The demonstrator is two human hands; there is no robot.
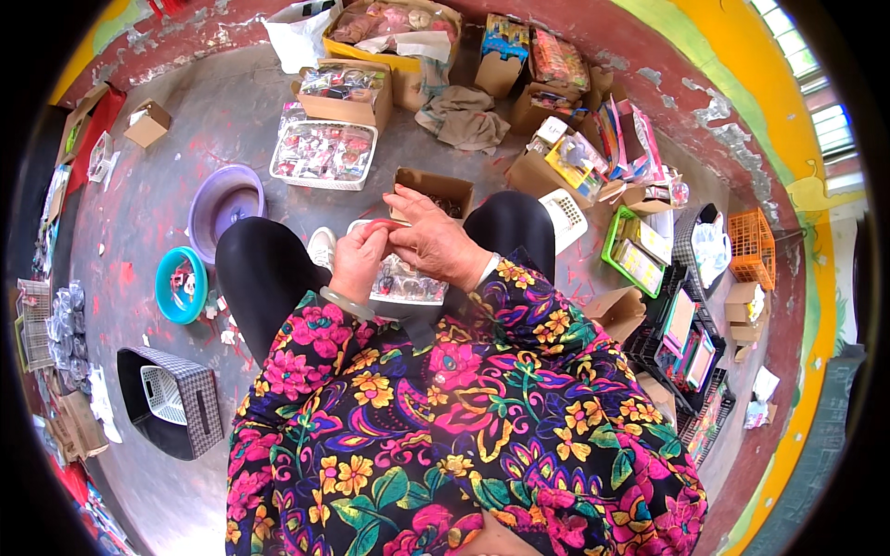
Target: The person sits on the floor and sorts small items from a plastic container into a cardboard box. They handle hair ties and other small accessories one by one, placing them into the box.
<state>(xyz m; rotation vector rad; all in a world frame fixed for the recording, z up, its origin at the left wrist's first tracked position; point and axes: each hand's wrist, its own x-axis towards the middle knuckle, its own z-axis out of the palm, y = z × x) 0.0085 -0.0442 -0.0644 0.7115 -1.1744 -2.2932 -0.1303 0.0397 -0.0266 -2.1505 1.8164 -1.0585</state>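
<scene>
Both hands meet over my lap, above a white basket [406, 298] that holds several small clear packets. My left hand [355, 263] is closed in a pinch around a small, thin red piece [376, 225]; its kind is too small to tell. From the other side my right hand [438, 243] pinches at the same piece with thumb and forefinger, its other fingers stretched out. Just beyond the hands stands an open cardboard box [436, 176] with dark small things inside, partly hidden by my right hand.
To the left stand a purple basin [197, 215], a teal basin [163, 289] and a checked fabric bin [199, 408]. Ahead are a white basket of packets [350, 182] and filled cardboard boxes. A green basket [619, 262] and black crates [660, 326] line the right.
</scene>
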